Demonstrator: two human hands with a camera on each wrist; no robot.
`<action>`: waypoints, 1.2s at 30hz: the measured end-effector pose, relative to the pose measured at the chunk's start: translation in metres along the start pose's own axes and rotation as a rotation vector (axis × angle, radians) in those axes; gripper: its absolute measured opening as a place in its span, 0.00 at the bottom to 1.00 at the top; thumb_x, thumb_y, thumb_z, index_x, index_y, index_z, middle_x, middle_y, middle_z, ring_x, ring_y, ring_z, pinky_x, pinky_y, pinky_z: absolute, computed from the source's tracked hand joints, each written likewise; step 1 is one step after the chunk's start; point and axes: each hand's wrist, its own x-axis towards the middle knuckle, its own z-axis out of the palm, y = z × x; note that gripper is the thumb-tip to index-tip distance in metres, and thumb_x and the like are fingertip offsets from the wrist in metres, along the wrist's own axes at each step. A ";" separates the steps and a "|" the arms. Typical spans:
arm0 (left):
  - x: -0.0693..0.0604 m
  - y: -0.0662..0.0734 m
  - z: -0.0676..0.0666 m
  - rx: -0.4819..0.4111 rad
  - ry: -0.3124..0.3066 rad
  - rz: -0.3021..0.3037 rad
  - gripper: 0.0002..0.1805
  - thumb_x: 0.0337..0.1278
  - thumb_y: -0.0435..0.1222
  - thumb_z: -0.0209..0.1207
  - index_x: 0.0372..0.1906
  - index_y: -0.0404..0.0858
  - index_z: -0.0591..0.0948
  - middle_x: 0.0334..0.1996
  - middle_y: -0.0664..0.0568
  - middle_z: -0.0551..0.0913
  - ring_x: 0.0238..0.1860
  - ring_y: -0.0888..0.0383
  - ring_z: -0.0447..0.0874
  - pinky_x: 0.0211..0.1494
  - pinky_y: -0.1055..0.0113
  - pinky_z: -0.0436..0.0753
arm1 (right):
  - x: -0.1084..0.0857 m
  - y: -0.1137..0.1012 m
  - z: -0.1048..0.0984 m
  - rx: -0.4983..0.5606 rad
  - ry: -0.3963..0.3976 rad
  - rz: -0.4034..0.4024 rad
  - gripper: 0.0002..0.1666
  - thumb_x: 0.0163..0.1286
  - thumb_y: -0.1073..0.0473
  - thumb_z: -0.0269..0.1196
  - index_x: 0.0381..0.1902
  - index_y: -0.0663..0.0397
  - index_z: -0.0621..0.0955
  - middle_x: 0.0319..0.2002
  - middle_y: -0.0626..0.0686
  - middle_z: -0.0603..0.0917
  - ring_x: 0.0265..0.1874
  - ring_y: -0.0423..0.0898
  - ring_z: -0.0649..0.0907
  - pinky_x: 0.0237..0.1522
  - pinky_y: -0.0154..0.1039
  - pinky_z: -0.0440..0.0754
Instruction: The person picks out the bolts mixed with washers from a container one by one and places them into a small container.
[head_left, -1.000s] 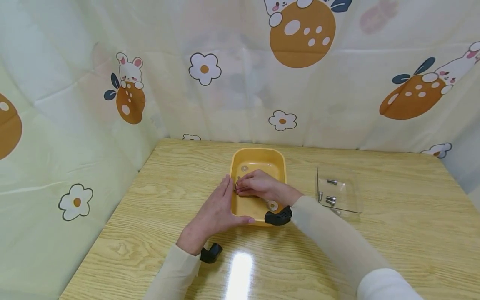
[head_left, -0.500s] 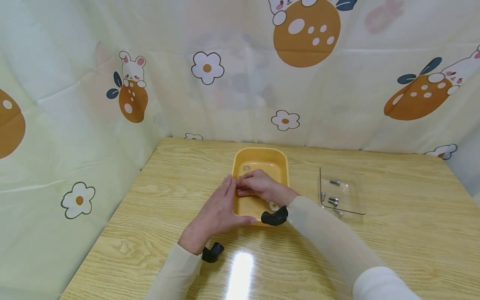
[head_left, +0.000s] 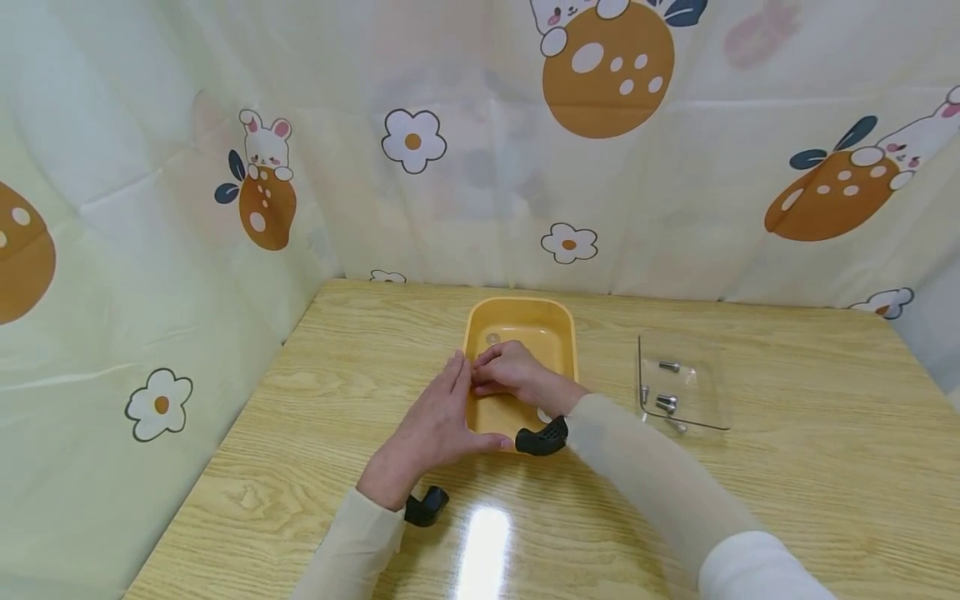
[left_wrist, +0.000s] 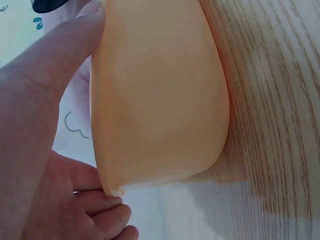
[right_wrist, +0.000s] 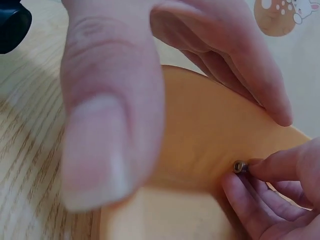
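A yellow plastic tray (head_left: 519, 313) stands on the wooden table in the head view. Along its left side lie the straight fingers of my left hand (head_left: 435, 421), while the thumb stretches over the near rim. My right hand (head_left: 521, 377) reaches inside, close to the left wall. In the right wrist view, its thumb and fingertips pinch a small metal socket-head screw (right_wrist: 240, 167); only the head shows. My left thumb looms large in the foreground there. Two round washers, one pale washer (head_left: 492, 338) and one near washer (head_left: 543, 415), lie on the tray floor.
Right of the tray stands a clear box (head_left: 640, 371) with dark edges. Several metal screws (head_left: 666, 403) lie in or beside it. A patterned curtain (head_left: 480, 200) hangs behind and left of the table. Black wrist cameras sit on both wrists.
My right wrist has shifted slightly left and nearer, its fingertips staying by the left wall. The left hand keeps its place on the tray. The head view has shifted a little.
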 end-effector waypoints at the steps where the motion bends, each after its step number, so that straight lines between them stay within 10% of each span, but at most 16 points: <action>1: 0.000 0.000 0.000 0.002 0.001 -0.001 0.71 0.42 0.70 0.64 0.79 0.34 0.41 0.80 0.39 0.41 0.80 0.47 0.45 0.80 0.55 0.56 | 0.000 0.000 0.001 -0.004 -0.001 -0.006 0.16 0.65 0.74 0.61 0.51 0.75 0.78 0.34 0.57 0.87 0.28 0.44 0.87 0.41 0.41 0.89; 21: 0.001 -0.001 0.002 0.007 0.005 -0.012 0.72 0.41 0.70 0.65 0.79 0.33 0.43 0.80 0.39 0.42 0.80 0.47 0.45 0.80 0.54 0.57 | -0.007 -0.006 -0.013 0.010 -0.040 -0.021 0.19 0.69 0.71 0.57 0.55 0.78 0.75 0.31 0.54 0.82 0.26 0.42 0.84 0.37 0.36 0.87; 29: 0.002 0.000 0.003 -0.014 0.020 -0.017 0.72 0.40 0.70 0.66 0.79 0.32 0.44 0.80 0.39 0.43 0.80 0.47 0.47 0.80 0.54 0.57 | -0.018 -0.014 -0.022 -0.013 -0.029 -0.029 0.21 0.70 0.69 0.58 0.58 0.78 0.75 0.50 0.67 0.82 0.29 0.43 0.85 0.41 0.37 0.87; 36: 0.002 0.000 0.004 -0.026 0.027 -0.017 0.73 0.38 0.70 0.67 0.79 0.33 0.43 0.80 0.38 0.44 0.80 0.46 0.47 0.79 0.54 0.57 | -0.024 -0.019 -0.033 -0.052 -0.010 -0.050 0.21 0.70 0.68 0.59 0.57 0.77 0.75 0.39 0.60 0.83 0.29 0.44 0.86 0.51 0.48 0.86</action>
